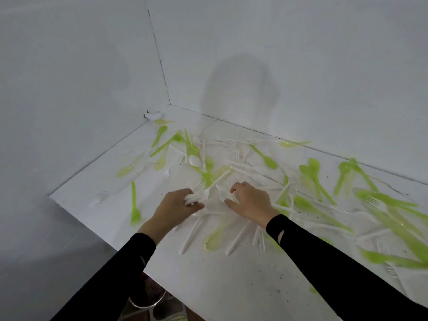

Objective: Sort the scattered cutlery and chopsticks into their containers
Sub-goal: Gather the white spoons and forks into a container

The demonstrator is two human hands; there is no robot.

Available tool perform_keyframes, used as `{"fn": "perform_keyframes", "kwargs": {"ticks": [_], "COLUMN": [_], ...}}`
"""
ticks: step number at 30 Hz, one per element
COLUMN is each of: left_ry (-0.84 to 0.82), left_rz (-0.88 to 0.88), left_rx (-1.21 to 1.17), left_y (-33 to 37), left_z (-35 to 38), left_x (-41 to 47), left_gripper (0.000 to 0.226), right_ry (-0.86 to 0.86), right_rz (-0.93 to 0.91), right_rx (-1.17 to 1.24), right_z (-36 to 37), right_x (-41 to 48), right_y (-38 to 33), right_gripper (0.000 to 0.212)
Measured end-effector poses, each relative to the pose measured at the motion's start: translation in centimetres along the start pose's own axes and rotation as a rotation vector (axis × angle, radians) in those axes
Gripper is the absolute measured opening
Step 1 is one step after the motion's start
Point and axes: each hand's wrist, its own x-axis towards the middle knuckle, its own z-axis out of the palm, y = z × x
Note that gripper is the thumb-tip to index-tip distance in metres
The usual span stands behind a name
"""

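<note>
Cutlery (266, 158) lies scattered on the table (220, 286), which sits in the walls' (301, 66) corner.

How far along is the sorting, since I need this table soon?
Barely begun: no container is in view. The left hand grips a few white forks, the right hand pinches another white piece. Green fork, green spoons and much else lie scattered over the table.

Green cutlery (405, 237) at the right edge is blurred and cut off
</note>
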Motion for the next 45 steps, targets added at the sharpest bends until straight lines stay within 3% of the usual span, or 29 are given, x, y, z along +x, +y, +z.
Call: {"fn": "perform_keyframes", "kwargs": {"ticks": [2,4,12,19,25,30,32,34,37,42,45], "left_ry": [-0.118,-0.119,0.084,0.194,0.237,0.358,0.346,0.334,0.313,0.026,0.015], "left_rz": [0.025,0.033,0.067,0.034,-0.038,-0.117,-0.135,-0.159,-0.239,-0.272,-0.272], "left_rx": [0.099,0.128,0.065,-0.355,-0.978,-1.265,-1.237,-1.104,-0.735,-0.018,0.068], "left_y": [-0.7,-1.3,-1.1,0.3,1.0,0.6,0.1,-0.7,-2.0,-4.1,-4.4], "left_z": [1.4,2.6,3.1,-1.1,-4.0,-6.6,-7.0,-6.8,-6.0,-3.6,-1.9], "left_x": [-0.6,-0.9,0.2,2.2,2.8,2.4,2.4,2.4,2.5,1.7,0.6], "left_gripper": [0.043,0.051,0.017,0.012,0.011,0.008,0.003,0.013,0.023,0.031,0.036], "right_ry": [0.028,0.013,0.01,-0.017,-0.065,0.18,0.246,0.254,0.31,0.394,0.324], "right_rz": [0.069,0.112,0.084,0.213,0.24,0.265,0.243,0.215,0.2,0.122,0.078], "right_rx": [-0.033,-0.033,-0.041,-0.018,0.092,0.46,0.489,0.434,0.467,0.654,0.693], "right_z": [0.7,1.1,-0.2,-0.1,-0.2,-2.5,-3.9,-5.4,-7.0,-8.0,-7.8], "right_x": [0.6,1.0,1.9,1.8,2.7,3.4,3.8,4.3,4.9,5.7,5.8], "right_y": [-0.3,-0.3,0.4,1.6,0.5,0.5,0.9,1.4,2.0,1.0,-0.4], "right_gripper": [0.054,0.057,0.02,0.054,0.031,0.032,0.029,0.017,0.018,0.012,0.011]}}
